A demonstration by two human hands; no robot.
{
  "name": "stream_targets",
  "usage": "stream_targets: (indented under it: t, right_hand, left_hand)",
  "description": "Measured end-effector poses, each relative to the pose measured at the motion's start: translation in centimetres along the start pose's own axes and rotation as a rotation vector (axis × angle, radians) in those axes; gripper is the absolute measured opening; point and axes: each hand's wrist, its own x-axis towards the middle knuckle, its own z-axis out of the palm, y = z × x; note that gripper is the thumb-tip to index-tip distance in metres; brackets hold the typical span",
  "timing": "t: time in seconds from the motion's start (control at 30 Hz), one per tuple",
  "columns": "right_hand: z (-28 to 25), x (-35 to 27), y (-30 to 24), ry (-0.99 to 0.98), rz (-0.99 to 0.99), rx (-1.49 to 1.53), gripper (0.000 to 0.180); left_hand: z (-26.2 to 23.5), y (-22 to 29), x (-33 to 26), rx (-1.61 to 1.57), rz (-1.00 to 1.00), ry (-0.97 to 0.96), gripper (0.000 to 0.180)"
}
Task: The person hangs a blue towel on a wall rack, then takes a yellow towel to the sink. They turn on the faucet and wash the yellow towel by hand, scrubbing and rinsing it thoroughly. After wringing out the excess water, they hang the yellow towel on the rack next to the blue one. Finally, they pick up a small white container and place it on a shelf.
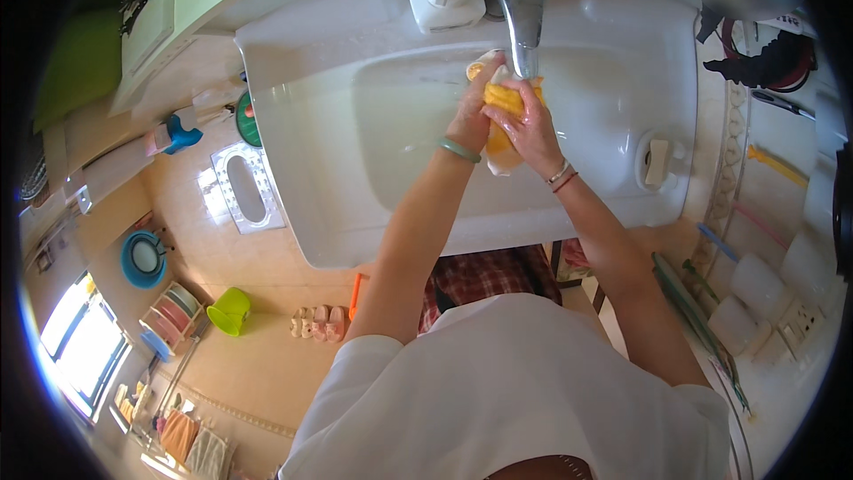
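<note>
Both my hands are closed on a wet yellow-and-white cloth (503, 100) just below the metal faucet (522, 14) of the white sink (298, 160). My left hand (471, 114), a pale green bangle on its wrist, grips the bunched cloth from the left. On the other side my right hand (530, 131) presses its fingers into the yellow part. A white end of the cloth pokes out above my left hand, and another part hangs below between the wrists. Whether water runs from the spout cannot be made out.
A white pump bottle (444, 2) stands on the sink's back ledge, left of the faucet. A soap bar (657, 162) rests in a holder at the right. A squat toilet (244, 189) and a lime-green bin (229, 311) are on the left.
</note>
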Motion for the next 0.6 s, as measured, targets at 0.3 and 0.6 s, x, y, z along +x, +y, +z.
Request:
stream_targets:
  t: [0.3,0.6]
  right_hand:
    - [-1.4,0.9,2.3,0.058,0.207,-0.061,0.030]
    - [-2.9,2.0,1.5,-0.117,0.288,-0.013,0.018]
  left_hand:
    - [2.8,-1.8,1.7,0.493,0.203,0.540,0.036]
    - [2.1,2.6,-6.2,0.525,0.167,0.391,0.037]
